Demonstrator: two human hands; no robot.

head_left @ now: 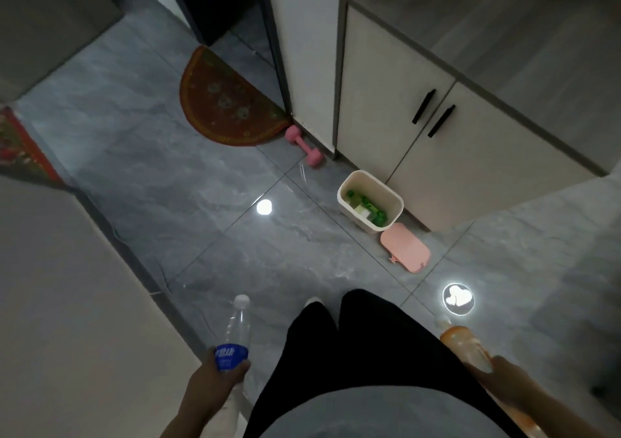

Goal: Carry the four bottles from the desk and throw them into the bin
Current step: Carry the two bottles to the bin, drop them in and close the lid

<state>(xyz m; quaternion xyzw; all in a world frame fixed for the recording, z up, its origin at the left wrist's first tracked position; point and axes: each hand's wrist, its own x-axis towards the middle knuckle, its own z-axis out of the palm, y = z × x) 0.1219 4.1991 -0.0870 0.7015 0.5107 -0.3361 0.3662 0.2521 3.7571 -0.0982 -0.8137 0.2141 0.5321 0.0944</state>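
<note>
Left hand (215,378) grips the water bottle (235,333), right hand (504,375) the orange bottle (465,345); step closer, drop squarely over the open bin (346,207), centre-right.

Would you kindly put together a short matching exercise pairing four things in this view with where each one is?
Things:
1. clear water bottle
2. orange bottle
3. pink lid
4. pink dumbbell

Places:
A. flat on the floor tiles just beside the bin
B. held in the left hand
C. on the floor at the corner of the wall, next to the half-round mat
D. held in the right hand

Pairs: 1-B, 2-D, 3-A, 4-C
</note>
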